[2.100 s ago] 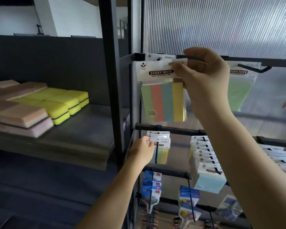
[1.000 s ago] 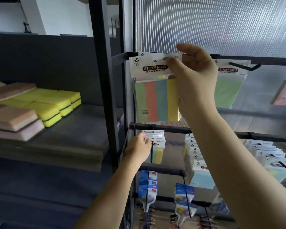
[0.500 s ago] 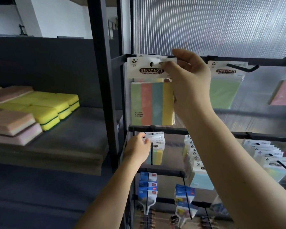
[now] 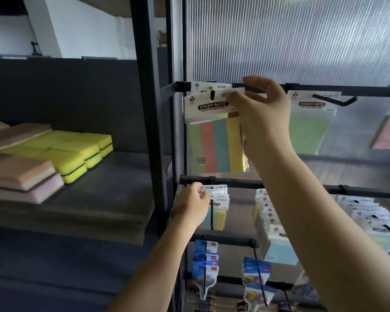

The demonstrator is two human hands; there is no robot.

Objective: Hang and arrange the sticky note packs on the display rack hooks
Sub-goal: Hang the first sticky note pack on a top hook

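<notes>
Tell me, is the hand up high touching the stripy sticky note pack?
Touching. The head view shows the right hand pinching the header card of the striped sticky note pack, thumb on its front.

Rack rail (image 4: 324, 87) behind right hand (image 4: 262, 113): striped pack (image 4: 214, 140) pinched; green pack (image 4: 309, 129) hangs beside. Left hand (image 4: 190, 207) grips lower-hook packs (image 4: 218, 197).

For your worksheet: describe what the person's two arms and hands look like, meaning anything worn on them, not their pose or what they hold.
Both arms are bare along all that shows, with no sleeves in view. The left hand and the right hand wear no gloves. No watch, bracelet or ring is visible on either, and the skin shows no markings.
</notes>
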